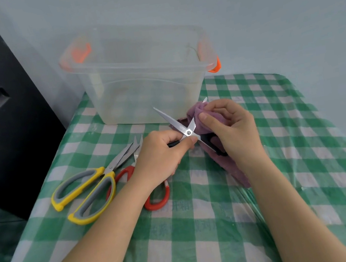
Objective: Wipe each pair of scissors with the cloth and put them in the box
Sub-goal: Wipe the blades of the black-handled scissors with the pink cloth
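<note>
Head view. Wiping step, first pair, by my guess. My left hand (161, 152) grips black-handled scissors (186, 130) near pivot, steel blades spread in X. My right hand (231, 122) pinches soft purple cloth (196, 114) around right blade. Clear plastic box (137, 73) at 12 o'clock, looks empty. Yellow-grey scissors (91, 186) and red scissors (155, 200) wait at 9 o'clock on glossy checked tabletop (286, 181). Next: draw cloth to tip, mind edge.

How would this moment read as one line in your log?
step: wiping | left hand: holds black scissors, open | right hand: purple cloth on blade | box: no scissors visible
</note>
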